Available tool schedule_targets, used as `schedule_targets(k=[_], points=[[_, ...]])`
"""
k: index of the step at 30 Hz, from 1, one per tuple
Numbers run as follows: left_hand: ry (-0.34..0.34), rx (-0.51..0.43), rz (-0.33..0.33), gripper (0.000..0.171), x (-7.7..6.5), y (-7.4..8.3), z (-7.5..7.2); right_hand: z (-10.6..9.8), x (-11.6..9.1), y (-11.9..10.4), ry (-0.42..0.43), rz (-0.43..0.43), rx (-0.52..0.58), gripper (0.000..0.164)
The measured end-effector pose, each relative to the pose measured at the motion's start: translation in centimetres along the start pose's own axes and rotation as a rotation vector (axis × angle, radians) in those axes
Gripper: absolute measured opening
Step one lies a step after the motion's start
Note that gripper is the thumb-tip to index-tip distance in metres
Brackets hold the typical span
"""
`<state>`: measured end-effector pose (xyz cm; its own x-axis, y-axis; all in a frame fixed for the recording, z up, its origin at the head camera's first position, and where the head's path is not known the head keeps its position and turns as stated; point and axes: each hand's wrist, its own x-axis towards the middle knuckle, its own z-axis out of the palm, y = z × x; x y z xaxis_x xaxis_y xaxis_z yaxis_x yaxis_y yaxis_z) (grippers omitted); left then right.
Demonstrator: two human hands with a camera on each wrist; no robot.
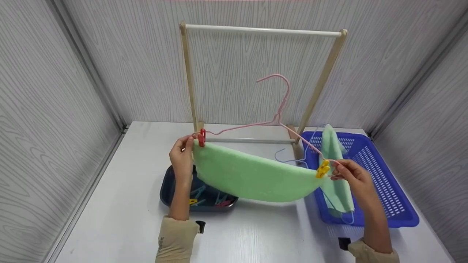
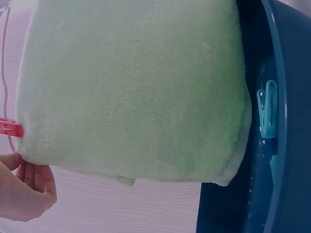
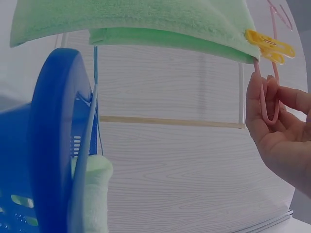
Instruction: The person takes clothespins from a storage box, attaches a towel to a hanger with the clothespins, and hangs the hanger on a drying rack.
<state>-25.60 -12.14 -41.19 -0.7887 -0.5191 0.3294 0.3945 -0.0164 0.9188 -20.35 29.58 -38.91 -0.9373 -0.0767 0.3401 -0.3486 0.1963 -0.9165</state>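
Observation:
A light green towel (image 1: 252, 173) hangs over a pink hanger (image 1: 288, 87), which is held up above the table with its hook pointing upward. A red clothespin (image 1: 202, 138) clips the towel near its left end, and a yellow clothespin (image 1: 323, 169) clips the right end. My left hand (image 1: 181, 159) pinches the towel's corner beside the red clothespin, thumb against fingers (image 2: 36, 179). With my right hand (image 1: 360, 180) I grip the hanger's looped right end (image 3: 273, 119), just past the yellow clothespin. The hanger's right side sits lower than its left.
Behind stands a rack with a white top bar (image 1: 263, 30) and wooden posts. A dark blue tray (image 1: 166, 188) with several clothespins lies under the towel at left. At right, a blue basket (image 1: 411, 219) holds another green towel (image 1: 334, 190) on a blue hanger (image 1: 292, 160).

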Motion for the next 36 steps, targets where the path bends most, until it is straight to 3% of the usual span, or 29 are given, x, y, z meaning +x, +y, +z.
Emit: schedule_targets(k=[5,9,13,16,26,30,36], points=[[-0.022,0.043,0.016,0.022,0.4,-0.1,0.2,0.2,0.4,0.4,0.09,-0.107,-0.145,0.021],[-0.044,0.071,0.032,0.023,0.8,-0.1,0.3,0.3,0.6,1.0,0.225,-0.157,-0.239,0.018],[-0.063,0.09,0.056,0.022,1.2,-0.1,0.5,0.3,0.6,1.1,0.365,-0.089,-0.25,0.019],[-0.068,0.099,0.058,0.021,1.3,0.2,0.8,0.3,0.7,0.8,0.424,-0.012,-0.286,0.024],[-0.04,0.182,0.132,0.019,2.1,-0.9,2.0,-0.3,0.7,0.5,0.471,-0.007,-0.407,0.027],[-0.037,0.137,0.101,0.02,2.4,-1.2,2.4,-0.6,0.5,0.3,0.436,0.025,-0.428,0.026],[-0.043,0.109,0.043,0.021,2.9,-1.4,2.9,-1.1,0.6,0.1,0.39,0.003,-0.364,0.023]])
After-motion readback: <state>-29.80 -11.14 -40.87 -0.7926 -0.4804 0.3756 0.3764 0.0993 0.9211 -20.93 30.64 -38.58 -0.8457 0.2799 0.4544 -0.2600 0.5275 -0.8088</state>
